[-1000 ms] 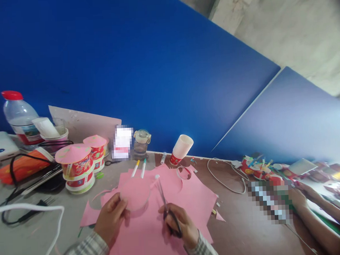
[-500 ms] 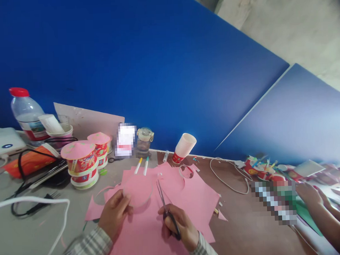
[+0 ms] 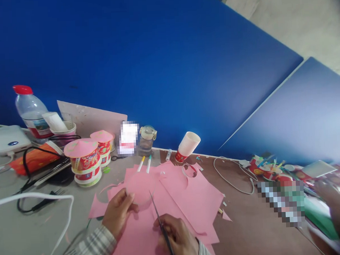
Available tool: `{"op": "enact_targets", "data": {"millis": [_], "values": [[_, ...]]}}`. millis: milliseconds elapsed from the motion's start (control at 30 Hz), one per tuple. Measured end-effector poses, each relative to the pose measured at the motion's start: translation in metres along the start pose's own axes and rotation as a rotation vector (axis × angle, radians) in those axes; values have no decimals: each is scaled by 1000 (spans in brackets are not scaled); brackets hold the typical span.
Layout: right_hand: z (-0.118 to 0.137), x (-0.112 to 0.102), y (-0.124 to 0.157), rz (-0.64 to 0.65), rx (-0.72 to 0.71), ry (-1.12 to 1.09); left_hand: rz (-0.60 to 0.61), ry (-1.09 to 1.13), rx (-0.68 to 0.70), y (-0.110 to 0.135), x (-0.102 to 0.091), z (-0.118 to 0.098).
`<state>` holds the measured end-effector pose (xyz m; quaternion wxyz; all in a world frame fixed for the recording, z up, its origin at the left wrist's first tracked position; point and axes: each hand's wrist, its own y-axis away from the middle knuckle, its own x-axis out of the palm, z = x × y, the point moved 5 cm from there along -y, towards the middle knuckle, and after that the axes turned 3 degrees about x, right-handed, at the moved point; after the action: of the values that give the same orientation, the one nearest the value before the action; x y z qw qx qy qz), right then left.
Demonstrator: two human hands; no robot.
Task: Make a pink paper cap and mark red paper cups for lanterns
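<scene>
My left hand [image 3: 120, 212] is closed on the edge of a round pink paper disc [image 3: 140, 190], thumb on top. The disc is held above a pile of pink paper sheets [image 3: 190, 201], and its colour nearly blends with them. My right hand [image 3: 176, 232] grips a pair of dark-handled scissors [image 3: 163, 231]. Their blades point up and away from me, the tip close to the disc's right lower edge. Seen side-on, the blades look closed together. A curled pink paper strip [image 3: 190, 171] lies on the far sheets.
Two markers [image 3: 145, 164] and a glue stick [image 3: 168, 154] lie behind the paper. Stacked paper cups [image 3: 187, 146], a glass jar [image 3: 147, 139] and a lit phone [image 3: 128, 138] stand farther back. Cup models with pink cone roofs [image 3: 83, 161] are left. Another person's arm [image 3: 337, 206] is at right.
My right hand has turned the scissors, so the spread blades now look closed and their tip sits nearer the disc. The left hand still holds the disc. The view has shifted slightly.
</scene>
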<state>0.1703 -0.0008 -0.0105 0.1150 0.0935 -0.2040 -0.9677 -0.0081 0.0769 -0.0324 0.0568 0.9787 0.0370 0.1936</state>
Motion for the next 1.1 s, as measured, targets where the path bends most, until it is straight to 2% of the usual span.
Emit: {"op": "enact_targets", "data": {"millis": [233,600,733,833,900,967,1100], "values": [[14,13,5,37,11,147,48,-44,-5,4,7,-5],[15,13,3,4,-18,197,80,-34,-5,6,10,-3],[10,14,3,23,3,114,61,-36,-3,3,5,0],[5,10,-2,32,-19,-109,71,-54,-2,3,3,1],[5,1,-6,-29,-102,-269,91,-69,-16,6,5,3],[7,-12,-9,-147,-228,-373,110,-98,-41,10,9,5],[10,-32,-10,-348,-398,-428,213,-235,15,19,20,1]]}}
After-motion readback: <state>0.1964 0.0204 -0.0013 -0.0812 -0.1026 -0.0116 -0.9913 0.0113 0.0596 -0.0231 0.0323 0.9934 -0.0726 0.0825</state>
